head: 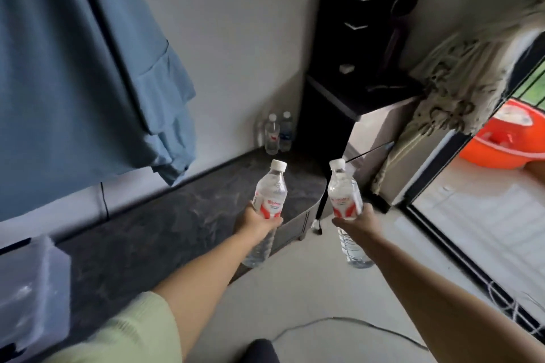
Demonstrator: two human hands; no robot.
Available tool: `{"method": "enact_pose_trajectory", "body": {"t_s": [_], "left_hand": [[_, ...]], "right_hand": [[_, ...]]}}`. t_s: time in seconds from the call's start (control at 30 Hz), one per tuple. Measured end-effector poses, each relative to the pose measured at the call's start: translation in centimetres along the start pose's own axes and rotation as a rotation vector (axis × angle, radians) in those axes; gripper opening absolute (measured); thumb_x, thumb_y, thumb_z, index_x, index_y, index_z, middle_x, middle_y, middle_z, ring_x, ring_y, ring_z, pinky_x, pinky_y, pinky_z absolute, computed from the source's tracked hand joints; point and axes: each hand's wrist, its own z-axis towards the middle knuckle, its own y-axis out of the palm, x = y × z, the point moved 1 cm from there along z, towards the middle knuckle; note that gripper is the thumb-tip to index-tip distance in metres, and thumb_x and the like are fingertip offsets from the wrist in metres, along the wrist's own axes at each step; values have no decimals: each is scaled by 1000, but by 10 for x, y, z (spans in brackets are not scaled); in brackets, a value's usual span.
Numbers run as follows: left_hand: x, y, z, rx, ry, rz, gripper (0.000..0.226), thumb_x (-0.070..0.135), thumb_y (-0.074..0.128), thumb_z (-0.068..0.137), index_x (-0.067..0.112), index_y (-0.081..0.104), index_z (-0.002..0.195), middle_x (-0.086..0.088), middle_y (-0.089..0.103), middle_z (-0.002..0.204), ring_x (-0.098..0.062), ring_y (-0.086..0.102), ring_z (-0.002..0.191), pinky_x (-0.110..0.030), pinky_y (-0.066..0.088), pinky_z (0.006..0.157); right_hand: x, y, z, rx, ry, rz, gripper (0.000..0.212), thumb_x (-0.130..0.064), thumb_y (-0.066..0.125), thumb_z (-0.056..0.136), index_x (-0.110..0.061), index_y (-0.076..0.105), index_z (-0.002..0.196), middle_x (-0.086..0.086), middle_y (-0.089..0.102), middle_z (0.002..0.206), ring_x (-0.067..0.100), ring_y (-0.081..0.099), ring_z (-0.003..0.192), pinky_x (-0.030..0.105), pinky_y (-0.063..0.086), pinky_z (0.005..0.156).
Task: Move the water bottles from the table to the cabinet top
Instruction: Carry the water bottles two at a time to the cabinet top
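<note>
My left hand (259,221) grips a clear water bottle (269,194) with a white cap and a red-and-white label, held upright over the edge of the dark marbled cabinet top (165,215). My right hand (355,222) grips a second bottle of the same kind (343,191), held upright over the floor to the right of the cabinet. Two more water bottles (278,132) stand side by side at the far end of the cabinet top, against the wall.
A blue cloth (88,68) hangs over the wall on the left. A clear plastic box (32,274) sits at the cabinet's near left. A tall black shelf unit (354,68) stands in the corner. A patterned curtain (460,91), an orange tub (501,138) and a floor cable (339,321) lie to the right.
</note>
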Motion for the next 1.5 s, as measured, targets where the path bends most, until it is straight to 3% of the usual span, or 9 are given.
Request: {"method": "enact_pose_trajectory", "body": {"t_s": [0.2, 0.3, 0.43, 0.67, 0.87, 1.03, 1.2, 1.37, 1.5], "left_hand": [[22, 0, 85, 44, -69, 44, 46, 45, 82, 67, 27, 46, 91, 11, 57, 77, -8, 55, 67, -24, 43, 63], [45, -1, 144, 26, -45, 16, 48, 40, 82, 70, 25, 45, 96, 11, 56, 78, -14, 58, 74, -27, 46, 71], [84, -13, 224, 23, -28, -20, 53, 37, 82, 71, 19, 48, 106, 8, 59, 87, -8, 57, 71, -21, 39, 58], [83, -15, 328, -45, -89, -142, 55, 33, 84, 68, 26, 49, 110, 9, 65, 95, -13, 63, 87, -31, 48, 76], [69, 14, 416, 31, -74, -363, 47, 10, 85, 68, 35, 54, 92, 16, 68, 83, 0, 65, 80, -13, 45, 61], [55, 51, 495, 131, -20, -491, 53, 0, 83, 68, 25, 59, 108, 4, 70, 103, -2, 66, 91, -11, 47, 74], [34, 80, 539, 174, -71, -533, 68, 3, 84, 68, 13, 54, 127, -4, 65, 119, -16, 62, 106, -22, 47, 81], [19, 89, 560, 186, -81, -592, 69, 0, 82, 70, 12, 51, 131, -2, 65, 116, -6, 64, 98, -8, 50, 66], [16, 97, 566, 173, -11, -583, 69, -6, 79, 71, 7, 48, 132, -6, 65, 118, -9, 63, 105, -17, 51, 84]], "right_hand": [[-34, 38, 89, -87, -2, -61, 59, -31, 80, 69, -6, 49, 112, 16, 61, 109, 32, 61, 96, 35, 50, 77], [-58, 52, 147, -87, -3, -60, 57, -30, 80, 68, -10, 48, 111, 14, 61, 109, 27, 58, 87, 30, 44, 71], [-104, 76, 225, -68, 36, -34, 54, -30, 79, 68, -12, 49, 109, 13, 63, 107, 26, 58, 83, 30, 44, 70], [-139, 133, 312, -120, 58, 57, 61, -31, 85, 65, -16, 49, 112, 6, 65, 103, 25, 64, 90, 38, 53, 78], [-137, 202, 381, -162, 68, 240, 55, -28, 84, 67, -27, 49, 110, 2, 69, 95, 20, 68, 81, 34, 56, 65], [-122, 264, 448, -196, 20, 271, 63, -24, 85, 67, -31, 49, 119, 1, 68, 107, 21, 66, 95, 41, 54, 86], [-98, 304, 486, -233, 13, 230, 62, -28, 80, 75, -18, 51, 129, -6, 61, 103, 19, 63, 101, 22, 43, 77], [-99, 324, 499, -125, -3, 324, 69, -19, 84, 71, -19, 49, 130, 1, 62, 119, 17, 58, 107, 30, 45, 90], [-98, 327, 506, -127, -4, 363, 72, -19, 83, 71, -28, 44, 131, 0, 59, 128, 21, 57, 117, 32, 45, 97]]}}
